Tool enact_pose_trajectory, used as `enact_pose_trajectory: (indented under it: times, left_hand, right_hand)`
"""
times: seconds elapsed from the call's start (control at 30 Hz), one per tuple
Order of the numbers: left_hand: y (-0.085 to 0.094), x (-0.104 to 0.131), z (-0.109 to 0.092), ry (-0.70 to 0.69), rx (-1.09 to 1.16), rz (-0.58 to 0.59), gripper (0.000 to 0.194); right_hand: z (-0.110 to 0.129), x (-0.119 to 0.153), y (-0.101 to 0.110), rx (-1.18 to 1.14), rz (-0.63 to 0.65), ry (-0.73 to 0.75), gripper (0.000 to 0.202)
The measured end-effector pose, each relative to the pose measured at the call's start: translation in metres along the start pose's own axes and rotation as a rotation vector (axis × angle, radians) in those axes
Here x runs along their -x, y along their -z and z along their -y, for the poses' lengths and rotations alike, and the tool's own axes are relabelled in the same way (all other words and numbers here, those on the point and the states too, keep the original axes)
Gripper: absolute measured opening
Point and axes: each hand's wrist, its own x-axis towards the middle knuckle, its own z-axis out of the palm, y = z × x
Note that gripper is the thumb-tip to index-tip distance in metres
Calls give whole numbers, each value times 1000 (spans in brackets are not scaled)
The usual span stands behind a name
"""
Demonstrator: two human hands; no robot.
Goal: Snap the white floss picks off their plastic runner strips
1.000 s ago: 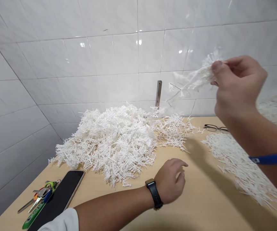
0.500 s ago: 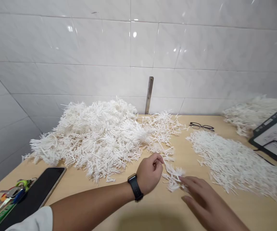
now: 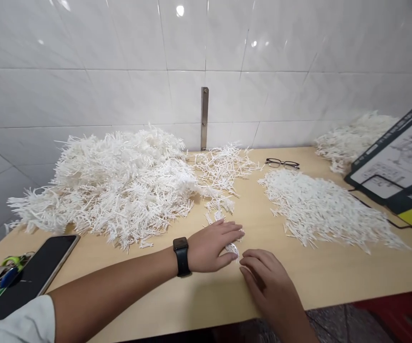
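Note:
My left hand [image 3: 211, 245], with a black watch on its wrist, lies flat with fingers stretched over a small bunch of thin white strips [image 3: 232, 248]. Part of that bunch shows between its thumb and forefinger; the rest is hidden under the palm. Just to the right, my right hand [image 3: 268, 278] is loosely curved, thumb and fingertips slightly apart near the bunch, and I see nothing between them. Beyond my left hand a large tangled heap of white branching strips [image 3: 127, 186] spreads over the left side, with a smaller loose cluster [image 3: 223, 164] beside it.
A flatter pile of short white pieces [image 3: 324, 205] covers the right side of the wooden table [image 3: 163, 290]. Glasses [image 3: 282, 163] lie behind it. Another white heap [image 3: 352, 138] sits behind a printed box [image 3: 402, 157]. A phone [image 3: 54, 267] and keys [image 3: 4, 274] are at left.
My left hand has gone from curled fingers to lying flat over the strips. My right hand has moved left and its fingers have curved inward. The view has tipped down and shifted right.

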Motion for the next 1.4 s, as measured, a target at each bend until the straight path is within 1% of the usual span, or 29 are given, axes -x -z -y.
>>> enact_pose_trajectory:
  times: [0.07,0.17,0.23,0.3,0.33,0.4,0.5,0.6,0.67,0.77,0.83,0.97,1.07,1.17,1.23,1.3,1.4]
  left_hand:
    - [2,-1,1,48,66,-21,50]
    - [6,-3,3,141,193,-93,40]
    - [7,-4,6,194,266,-130,38]
    - [6,-4,9,218,299,-146,38]
    - [5,-5,10,211,292,-140,38]
    - [4,-5,10,151,231,-98,36]
    - [4,-6,6,56,80,9,32]
    - [5,-7,2,30,-30,93,37]
    - [5,-6,2,19,-59,117,40]
    - [6,-4,5,-6,-36,117,42]
    - [7,-4,7,-6,19,88,40]
    - [11,-7,7,4,125,31,35]
    - [13,-8,6,-35,112,73,32]
    - [12,-7,7,-67,56,120,44]
    - [12,-6,9,-83,34,133,46]
    - [12,-6,9,-101,31,128,44]
    - [11,-5,10,-105,51,87,38]
  right_hand:
    - [1,0,1,-8,-16,-20,17]
    - [6,-2,1,-16,-52,-67,17]
    - [12,-2,-1,-19,-59,-104,17]
    - [16,-3,-5,8,-86,-162,18]
    - [17,-3,-7,36,-107,-188,19]
    - [18,-4,-11,108,-135,-215,24]
    - [17,-6,-15,216,-86,-194,32]
    - [18,-9,-15,284,-38,-144,37]
    - [19,-10,-15,305,-20,-128,37]
    - [20,-11,-14,304,4,-130,31]
    - [21,-10,-14,290,5,-126,26]
    - [20,-7,-12,230,14,-113,24]
    - [19,-6,-11,163,-5,-110,24]
    - [20,-6,-11,111,-37,-119,24]
    - [20,-6,-12,94,-43,-131,25]
    - [20,-6,-12,83,-46,-143,26]
    - [19,-6,-12,67,-53,-159,27]
